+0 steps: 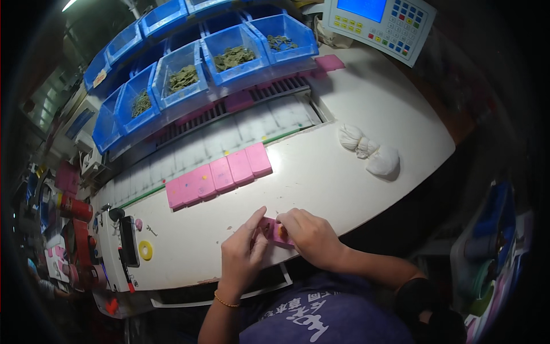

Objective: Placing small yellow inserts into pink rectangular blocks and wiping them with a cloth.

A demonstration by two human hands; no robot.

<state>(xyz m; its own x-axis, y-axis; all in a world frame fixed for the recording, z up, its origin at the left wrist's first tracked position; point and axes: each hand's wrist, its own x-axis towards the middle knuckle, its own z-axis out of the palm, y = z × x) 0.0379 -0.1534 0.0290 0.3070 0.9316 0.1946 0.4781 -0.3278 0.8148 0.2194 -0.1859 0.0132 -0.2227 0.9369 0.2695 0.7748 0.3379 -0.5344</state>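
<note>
Close to the front edge of the white worktable, both my hands meet at a small pink block [277,235]. It has a dark, orange-brown patch [282,230] on its top. My left hand [243,249] grips the block's left end, thumb bent against it and index finger raised. From the right, my right hand [312,235] curls over the block with bent fingers, the tips at the dark patch. Whatever those fingertips pinch is hidden. Farther back, several pink blocks [222,174] stand side by side in a slanting row.
Blue bins [289,54] with small greenish parts line the back. A knotted white cloth bundle [382,160] lies to the right, below a keypad panel with a blue screen [360,7]. At left are a yellow tape roll [145,250], a phone-like black device [129,243] and a red can [76,207].
</note>
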